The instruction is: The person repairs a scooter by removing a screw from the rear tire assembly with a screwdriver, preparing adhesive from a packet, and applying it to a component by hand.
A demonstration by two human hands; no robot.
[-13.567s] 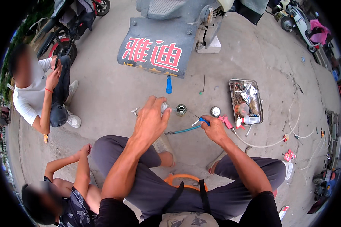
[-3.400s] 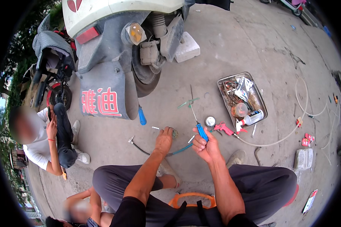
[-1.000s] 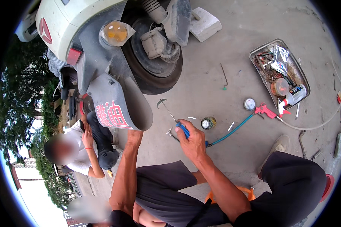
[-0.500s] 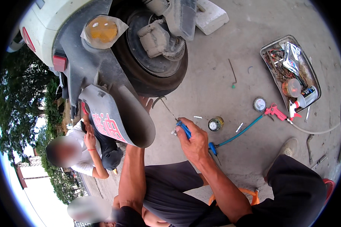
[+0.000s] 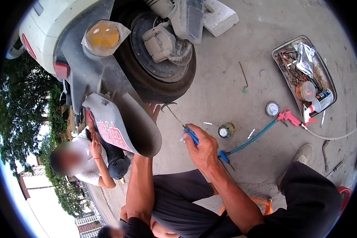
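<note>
In my right hand (image 5: 202, 143) is a tyre plug tool with a blue handle (image 5: 191, 136), my fingers closed around it. Its thin metal shaft points up and left, and a dark curved strip (image 5: 169, 104) crosses the tip, just off the tyre. My left forearm passes behind a grey mudguard (image 5: 119, 123). Beyond its edge, the stretched fingers of my left hand (image 5: 153, 111) show close to the underside of the tyre (image 5: 186, 85); the palm is hidden. The wheel belongs to a white vehicle (image 5: 47, 31).
A metal tray (image 5: 334, 89) of tools and bottles stands at the right. Nearby lie a red inflator gun (image 5: 288, 117) with a gauge (image 5: 272, 108) and teal hose, a small tin (image 5: 226, 130) and another blue-handled tool (image 5: 224, 156). A person (image 5: 103, 162) crouches at the left.
More of my left hand's fingers shows beside the tyre, and they look spread. The vehicle and mudguard sit slightly further left in view. My right hand keeps the tool in nearly the same place.
</note>
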